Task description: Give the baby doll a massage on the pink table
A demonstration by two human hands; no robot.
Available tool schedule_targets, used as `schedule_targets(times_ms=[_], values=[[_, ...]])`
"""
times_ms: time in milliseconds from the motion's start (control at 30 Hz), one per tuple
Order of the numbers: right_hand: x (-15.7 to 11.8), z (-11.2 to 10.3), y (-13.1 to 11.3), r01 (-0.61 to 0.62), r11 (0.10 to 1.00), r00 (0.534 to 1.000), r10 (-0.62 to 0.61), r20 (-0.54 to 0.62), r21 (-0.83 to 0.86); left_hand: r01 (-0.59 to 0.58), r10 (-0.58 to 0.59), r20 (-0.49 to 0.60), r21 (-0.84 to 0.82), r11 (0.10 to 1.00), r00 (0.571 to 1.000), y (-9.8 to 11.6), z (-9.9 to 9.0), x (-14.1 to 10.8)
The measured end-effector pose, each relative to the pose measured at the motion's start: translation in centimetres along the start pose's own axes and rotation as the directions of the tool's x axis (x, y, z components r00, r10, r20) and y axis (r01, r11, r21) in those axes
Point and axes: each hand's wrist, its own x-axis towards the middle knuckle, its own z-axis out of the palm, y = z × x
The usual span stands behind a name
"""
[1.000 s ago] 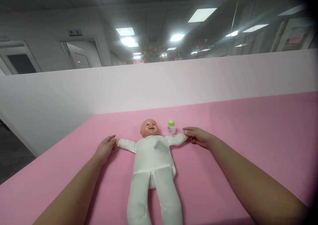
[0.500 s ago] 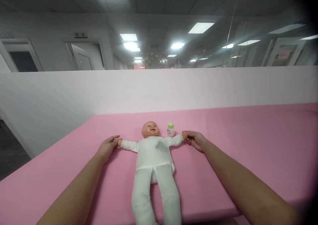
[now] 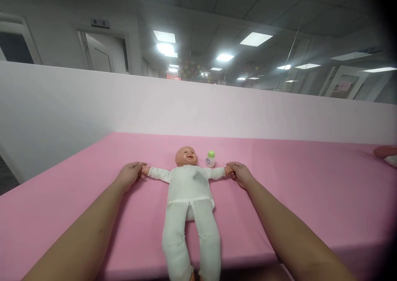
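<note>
1. Doll (image 3: 190, 186) on its back on a pink table (image 3: 288, 190), in the middle of the view, head at the far end, both arms spread wide. The legs point towards the viewer and reach the table's near edge; a pull on the arms in that direction could, I judge, slide the body over it.
2. Its bald plastic head looks hard and glossy. A plain white top and trousers cover soft-looking limbs, slightly creased at the knees. The feet are mostly cut off by the bottom of the picture.
3. The person's left hand (image 3: 128, 176) has its fingers closed on the doll's small hand at the left of the view.
4. The right hand (image 3: 242, 175) pinches the other small hand, thumb and fingers drawn together. Both holds are on small, smooth-looking parts, so an arm might slip free if lifted quickly.
5. A small bottle (image 3: 210, 159) with a green cap appears to stand between the doll's head and its arm on the right-hand side. Raising that arm carelessly could knock it over.
6. Beyond, a low white wall (image 3: 217, 109) runs behind the table. A pinkish object (image 3: 384, 151), unclear, is cut off at the right.
</note>
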Motion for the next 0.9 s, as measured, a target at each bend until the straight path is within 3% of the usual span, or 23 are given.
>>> schedule_targets(times_ms=[200,567,900], values=[[0.4,-0.5,0.1,-0.055,0.998,0.998,0.055,-0.014,-0.016,0.025,-0.023,0.037,-0.057,0.998,0.999,0.2,-0.1,0.3],[-0.5,-2.7,-1.1,-0.159,0.987,0.945,0.143,0.293,0.033,0.045,-0.029,0.146,-0.107,0.993,0.989,-0.1,-1.1,0.4],[-1.5,-1.0,-1.0,-0.081,0.993,0.973,0.097,0.208,-0.082,0.037,-0.035,0.043,-0.061,0.997,0.998,0.6,-0.7,-0.2]])
